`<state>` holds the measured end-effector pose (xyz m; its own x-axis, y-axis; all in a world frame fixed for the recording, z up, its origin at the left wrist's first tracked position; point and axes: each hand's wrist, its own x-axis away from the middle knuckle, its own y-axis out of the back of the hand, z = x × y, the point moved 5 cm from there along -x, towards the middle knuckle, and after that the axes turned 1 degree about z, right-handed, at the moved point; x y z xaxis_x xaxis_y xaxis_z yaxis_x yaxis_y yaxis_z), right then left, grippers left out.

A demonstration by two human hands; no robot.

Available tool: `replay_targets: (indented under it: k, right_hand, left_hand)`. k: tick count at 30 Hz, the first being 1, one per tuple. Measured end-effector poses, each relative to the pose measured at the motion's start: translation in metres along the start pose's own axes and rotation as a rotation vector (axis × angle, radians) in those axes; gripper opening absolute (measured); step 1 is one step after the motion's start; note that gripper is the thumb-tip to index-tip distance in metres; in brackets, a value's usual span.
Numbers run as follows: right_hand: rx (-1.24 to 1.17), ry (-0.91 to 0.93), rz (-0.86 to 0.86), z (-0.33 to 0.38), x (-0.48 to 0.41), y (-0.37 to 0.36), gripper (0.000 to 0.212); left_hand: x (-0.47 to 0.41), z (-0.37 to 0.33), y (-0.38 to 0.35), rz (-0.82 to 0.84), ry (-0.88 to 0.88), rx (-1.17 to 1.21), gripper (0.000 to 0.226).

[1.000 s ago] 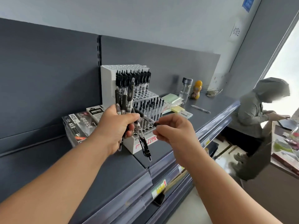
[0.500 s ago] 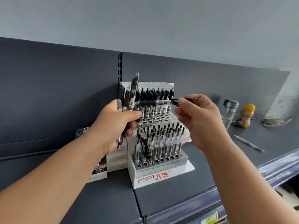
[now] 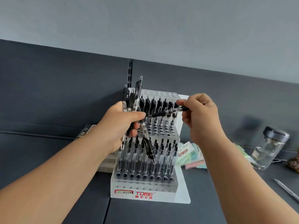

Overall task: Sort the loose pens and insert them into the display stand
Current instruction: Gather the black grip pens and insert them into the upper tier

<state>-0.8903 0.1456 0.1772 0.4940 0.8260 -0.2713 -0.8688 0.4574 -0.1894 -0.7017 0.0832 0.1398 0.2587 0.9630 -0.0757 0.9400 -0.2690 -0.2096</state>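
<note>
My left hand [image 3: 120, 125] grips a bundle of pens [image 3: 131, 101]; my right hand [image 3: 199, 115] pinches one pen [image 3: 168, 112] sideways before the display stand [image 3: 145, 185].

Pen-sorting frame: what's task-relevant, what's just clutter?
Job: display stand; pen bundle gripped in left hand; single pen pinched by right hand.
Lying about: lidded glass jar; sticky-note packs; boxes left of the stand; loose silver pen.

A stationery shop is indicated: a dark grey retail shelf [image 3: 161, 212] is backed by a slotted upright [image 3: 130, 73], and a branded, tiered display stand [image 3: 145, 194] is set on it, flanked by boxed stock [image 3: 106, 165] and sticky-note packets [image 3: 186, 152].
</note>
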Motion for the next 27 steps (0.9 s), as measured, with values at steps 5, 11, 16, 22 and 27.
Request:
replay_targets:
  k: [5, 11, 16, 22, 27]
  right_hand:
    - [-0.004, -0.041, 0.150, -0.007, -0.014, -0.008, 0.020]
    - [0.215, 0.084, 0.166, -0.002, -0.027, -0.016, 0.013]
    - [0.426, 0.191, 0.116, -0.001, -0.034, -0.022, 0.008]
    - [0.606, 0.187, 0.133, -0.017, -0.037, -0.032, 0.008]
    - [0.762, 0.192, 0.081, -0.035, -0.037, -0.033, 0.009]
  left_hand:
    - [-0.006, 0.001, 0.002, -0.044, 0.009, -0.036, 0.067]
    - [-0.014, -0.001, 0.005, -0.045, 0.010, -0.042, 0.069]
    - [-0.023, 0.000, 0.007, -0.030, 0.006, -0.066, 0.067]
    - [-0.026, 0.002, 0.009, -0.017, 0.023, -0.078, 0.071]
    - [-0.029, 0.002, 0.010, -0.003, 0.024, -0.096, 0.066]
